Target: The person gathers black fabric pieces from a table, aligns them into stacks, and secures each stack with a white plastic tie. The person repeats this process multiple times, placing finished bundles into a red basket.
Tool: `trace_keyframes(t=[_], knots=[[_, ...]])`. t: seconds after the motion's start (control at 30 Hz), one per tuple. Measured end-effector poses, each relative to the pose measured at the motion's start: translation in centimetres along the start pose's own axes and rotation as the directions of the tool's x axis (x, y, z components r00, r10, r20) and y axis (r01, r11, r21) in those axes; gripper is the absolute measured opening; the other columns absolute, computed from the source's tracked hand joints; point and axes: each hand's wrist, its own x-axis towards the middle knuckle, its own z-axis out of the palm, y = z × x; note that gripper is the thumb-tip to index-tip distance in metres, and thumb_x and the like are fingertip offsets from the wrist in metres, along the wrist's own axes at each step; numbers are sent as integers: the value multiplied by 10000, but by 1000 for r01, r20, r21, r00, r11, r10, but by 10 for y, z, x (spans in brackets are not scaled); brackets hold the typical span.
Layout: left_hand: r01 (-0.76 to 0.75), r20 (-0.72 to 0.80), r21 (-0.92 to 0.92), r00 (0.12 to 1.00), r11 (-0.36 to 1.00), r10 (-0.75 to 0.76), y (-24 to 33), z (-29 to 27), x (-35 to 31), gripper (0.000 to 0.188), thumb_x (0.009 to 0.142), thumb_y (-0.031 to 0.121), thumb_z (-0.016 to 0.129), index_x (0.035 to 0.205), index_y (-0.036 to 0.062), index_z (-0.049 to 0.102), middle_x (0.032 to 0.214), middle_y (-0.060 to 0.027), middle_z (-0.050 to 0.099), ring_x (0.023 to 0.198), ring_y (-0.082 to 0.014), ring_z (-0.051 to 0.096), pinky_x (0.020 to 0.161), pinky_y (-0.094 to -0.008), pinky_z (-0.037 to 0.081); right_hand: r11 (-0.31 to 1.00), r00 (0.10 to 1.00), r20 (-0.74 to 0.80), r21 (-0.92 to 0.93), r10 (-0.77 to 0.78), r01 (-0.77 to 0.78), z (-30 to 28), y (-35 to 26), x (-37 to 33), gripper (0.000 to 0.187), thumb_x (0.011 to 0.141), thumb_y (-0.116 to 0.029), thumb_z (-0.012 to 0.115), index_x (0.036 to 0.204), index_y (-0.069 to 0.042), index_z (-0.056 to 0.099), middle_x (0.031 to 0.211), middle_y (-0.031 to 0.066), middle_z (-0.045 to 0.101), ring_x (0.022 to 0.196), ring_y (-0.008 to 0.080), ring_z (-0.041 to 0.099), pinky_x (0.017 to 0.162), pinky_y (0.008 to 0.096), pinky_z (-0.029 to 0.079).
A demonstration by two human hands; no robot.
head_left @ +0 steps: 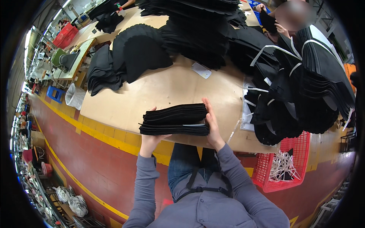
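Between my hands, over the near edge of the table, is a thick stack of black fabric pieces [175, 121], its layers showing as two bundles one above the other. My left hand [151, 141] grips the stack's left end from below, most of its fingers hidden under and behind it. Against the right end lies my right hand [213, 123], fingers extended along the side and pressing the layers. A thin pale strip shows between the two bundles near the right end.
On the tan table [163, 87] lie fanned black pieces [142, 49], a tall black pile [194, 34] and a white card [201, 70]. Black bundles tied with white strips [304, 79] crowd the right side. Below them stands a red basket of strips [281, 163]. A person [281, 26] works at far right.
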Motion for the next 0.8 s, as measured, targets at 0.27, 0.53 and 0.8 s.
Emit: trace_keyframes(t=[0.27, 0.53, 0.8], knots=[[-3, -62, -54, 998, 999, -1, 7, 6, -3, 998, 630, 19, 892, 1455, -1, 332, 1340, -96, 549, 1206, -211, 555, 1064, -354, 440, 573, 901, 247, -704, -357, 420, 13, -3, -64, 754, 856, -281, 735, 1488, -130, 354, 1573, 221, 239, 1470, 438, 167, 1167, 574, 153], [36, -47, -128, 998, 991, -43, 0, 1, -4, 1036, 605, 36, 906, 1461, -7, 324, 1317, -94, 568, 1193, -211, 565, 1065, -360, 442, 608, 914, 220, -690, -341, 393, 22, 5, -95, 813, 805, -198, 786, 1493, -214, 353, 1590, 226, 163, 1474, 457, 115, 1145, 632, 151], [47, -56, -131, 997, 990, -55, 1, 3, -7, 1034, 621, -12, 882, 1478, 21, 305, 1380, -112, 523, 1242, -237, 536, 1082, -375, 433, 728, 934, 100, -601, -342, 331, 10, -33, -47, 999, 808, -422, 754, 1558, -88, 184, 1593, 246, 152, 1471, 440, 149, 1171, 571, 127]])
